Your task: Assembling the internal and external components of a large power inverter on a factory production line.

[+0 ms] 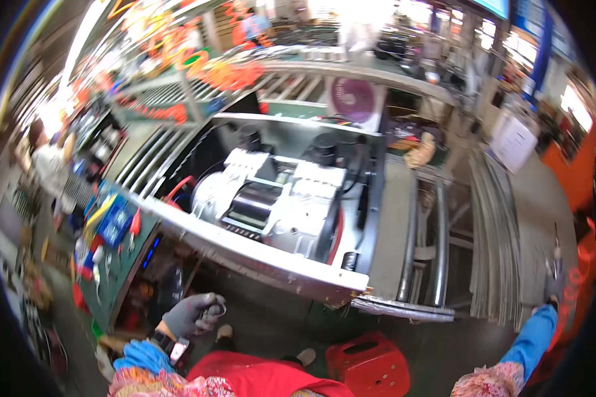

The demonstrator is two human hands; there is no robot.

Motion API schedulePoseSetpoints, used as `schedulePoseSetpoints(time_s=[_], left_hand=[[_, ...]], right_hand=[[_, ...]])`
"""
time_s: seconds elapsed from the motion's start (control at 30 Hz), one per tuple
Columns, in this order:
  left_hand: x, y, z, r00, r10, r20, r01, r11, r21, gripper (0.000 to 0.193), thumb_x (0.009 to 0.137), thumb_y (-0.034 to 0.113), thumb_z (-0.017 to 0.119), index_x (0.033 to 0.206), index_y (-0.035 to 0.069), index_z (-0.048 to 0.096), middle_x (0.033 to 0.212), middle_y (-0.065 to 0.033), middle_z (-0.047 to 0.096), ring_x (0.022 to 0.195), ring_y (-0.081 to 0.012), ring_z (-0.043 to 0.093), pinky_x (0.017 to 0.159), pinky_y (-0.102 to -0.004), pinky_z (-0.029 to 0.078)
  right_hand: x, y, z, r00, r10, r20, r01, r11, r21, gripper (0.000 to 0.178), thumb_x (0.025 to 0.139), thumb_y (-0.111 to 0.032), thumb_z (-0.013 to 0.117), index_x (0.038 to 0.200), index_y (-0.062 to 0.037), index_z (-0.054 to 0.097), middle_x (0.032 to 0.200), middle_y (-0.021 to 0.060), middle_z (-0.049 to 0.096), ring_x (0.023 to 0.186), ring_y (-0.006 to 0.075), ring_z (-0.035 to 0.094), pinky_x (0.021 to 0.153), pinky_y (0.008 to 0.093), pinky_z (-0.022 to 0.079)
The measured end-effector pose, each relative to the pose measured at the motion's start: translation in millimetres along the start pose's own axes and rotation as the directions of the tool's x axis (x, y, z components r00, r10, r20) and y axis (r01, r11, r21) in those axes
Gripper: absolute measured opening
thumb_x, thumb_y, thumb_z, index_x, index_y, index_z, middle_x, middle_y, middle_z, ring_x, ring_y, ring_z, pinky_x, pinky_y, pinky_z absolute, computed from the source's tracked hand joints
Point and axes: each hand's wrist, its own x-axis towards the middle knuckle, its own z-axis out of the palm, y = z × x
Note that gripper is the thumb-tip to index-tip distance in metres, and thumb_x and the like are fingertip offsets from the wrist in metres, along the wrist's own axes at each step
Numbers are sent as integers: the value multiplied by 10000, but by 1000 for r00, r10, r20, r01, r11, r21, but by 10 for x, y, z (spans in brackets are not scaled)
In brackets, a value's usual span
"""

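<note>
My left hand [195, 315], in a grey glove, hovers below the near edge of a large open metal case [258, 248]. Its fingers are curled, and whether anything small is inside them is hidden. Far off to the right, my gloved right hand [555, 286] is closed around a slim screwdriver-like power tool [557, 257] whose thin shaft points up. Inside the case sits a silver machine assembly [304, 198] with a dark roller [253, 202] in its middle. Neither hand touches the case.
The case rests on a roller conveyor [425, 245]. A red plastic stool [367, 364] stands below it. Stacked grey sheets [493, 231] and an orange coiled hose [569, 291] are at right. A green bench [116, 278] with a blue bin [114, 221] stands left, near another person [53, 169].
</note>
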Motion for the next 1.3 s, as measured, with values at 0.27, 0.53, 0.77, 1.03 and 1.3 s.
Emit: schedulePoseSetpoints(time_s=[0.27, 0.53, 0.77, 1.03, 1.3], left_hand=[[56, -78, -100, 999, 43, -8, -42, 999, 18, 264, 996, 280, 516, 1103, 52, 595, 804, -6, 504, 618, -82, 414, 461, -183, 325], [165, 29, -563, 979, 2, 205, 25, 992, -128, 324, 977, 234, 516, 1192, -3, 564, 968, -45, 604, 722, -78, 547, 565, -194, 439], [-452, 206, -1394, 957, 125, 260, -181, 963, 202, 348, 932, 205, 599, 1209, -3, 567, 912, -33, 602, 631, -55, 513, 531, -180, 415], [-1461, 250, -2592, 938, 338, 79, -343, 938, 50, 342, 947, 247, 590, 1200, 18, 573, 899, 6, 586, 671, -26, 500, 555, -154, 390], [-2194, 67, -3434, 871, 436, -228, -489, 815, -312, 247, 978, 268, 594, 1124, 69, 572, 853, 25, 532, 643, -9, 430, 491, -142, 315]], right_hand=[[-369, 285, 89, 988, 137, 72, -140, 595, 791, 259, 922, -200, 519, 1134, -77, 604, 959, 128, 621, 824, 229, 602, 673, 369, 483], [-2158, -902, -1496, 848, -526, 69, -527, -821, 221, 262, 921, -200, 532, 1140, -59, 557, 891, 133, 582, 691, 192, 604, 521, 327, 520], [-3946, -2728, -4164, 888, -429, -166, -318, -833, 453, 663, 784, -148, 628, 1385, -26, 374, 1022, 130, 550, 768, 170, 603, 559, 301, 532], [-5174, -4933, -5842, 205, -929, -307, -643, -364, 674, 646, 723, -409, 692, 1204, -24, 498, 897, 16, 531, 722, 111, 529, 628, 228, 453], [-6054, -5641, -6308, -227, -947, -228, -539, -73, 839, 558, 746, -144, 662, 1251, -31, 452, 877, 70, 580, 695, 145, 597, 649, 284, 517]])
